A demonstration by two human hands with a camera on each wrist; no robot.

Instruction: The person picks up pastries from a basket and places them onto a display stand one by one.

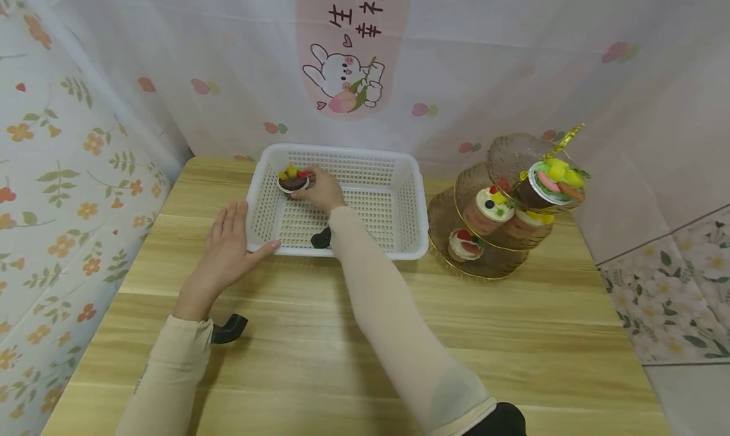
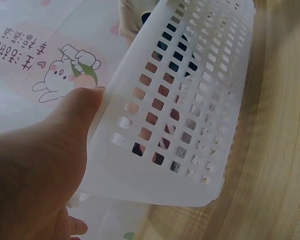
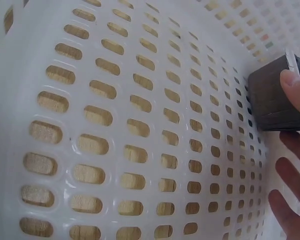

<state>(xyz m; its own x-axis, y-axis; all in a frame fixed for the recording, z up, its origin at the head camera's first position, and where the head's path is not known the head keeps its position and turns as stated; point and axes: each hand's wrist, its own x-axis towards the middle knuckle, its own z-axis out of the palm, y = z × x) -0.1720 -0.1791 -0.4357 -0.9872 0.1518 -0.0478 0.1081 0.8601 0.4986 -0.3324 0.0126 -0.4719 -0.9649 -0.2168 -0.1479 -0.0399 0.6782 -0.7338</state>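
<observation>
A white plastic basket (image 1: 421,205) with a lattice of holes stands at the back of the table. Inside its left end, my right hand (image 1: 322,192) pinches a toy cupcake (image 1: 292,184) by its rim; the cake has a dark brown cup and red and yellow fruit on top. In the right wrist view, the brown cup (image 3: 272,95) is beside the basket's wall, under the thumb (image 3: 295,87). My left hand (image 1: 228,246) touches the basket's left front corner, its fingers straight along the outside and its thumb (image 2: 82,107) at the rim.
Right of the basket stands a tiered amber stand (image 1: 441,224) with gold edges. Several toy desserts sit on it, including a fruit-topped cake (image 1: 553,182) on the top tier and a small tart (image 1: 464,244) at the bottom. A printed curtain (image 1: 228,56) hangs behind the wooden table (image 1: 319,341).
</observation>
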